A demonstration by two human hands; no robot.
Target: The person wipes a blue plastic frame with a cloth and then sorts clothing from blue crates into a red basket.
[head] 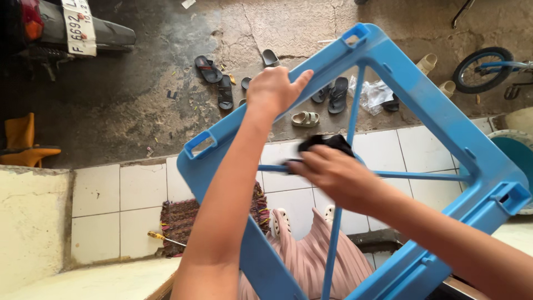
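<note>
A blue plastic square frame (433,100) with crossing thin bars is held up in front of me, tilted like a diamond. My left hand (273,89) grips its upper left edge. My right hand (333,173) holds a dark cloth (327,143) pressed against the spot where the blue cross bars meet. Below the frame I see a pink pleated skirt (311,255) and white shoes on the tiled floor.
Several sandals (219,83) lie scattered on the concrete ground. A motorbike (61,30) is parked at the top left and a small bicycle (488,69) at the top right. A woven mat (180,219) lies on the white tiles, a screwdriver (161,238) beside it.
</note>
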